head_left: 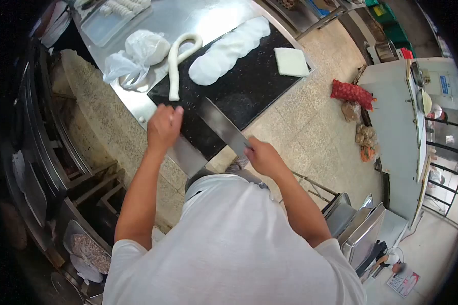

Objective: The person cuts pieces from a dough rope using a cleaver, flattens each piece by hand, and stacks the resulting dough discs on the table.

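My right hand (262, 155) grips the handle of a broad cleaver (221, 125), whose blade lies flat over the near part of a black cutting board (249, 89). My left hand (164, 124) is closed in a fist at the board's near left edge, just below the end of a long white dough rope (175, 61); whether it pinches a bit of dough is hidden. A row of flattened white dough rounds (229, 48) overlaps along the far part of the board.
A folded white cloth (291, 61) lies at the board's right corner. A dough lump in clear plastic (140, 51) and a tray of dough pieces (109, 15) rest on the steel counter (188, 15). A red mesh sack (352, 93) lies on the tiled floor.
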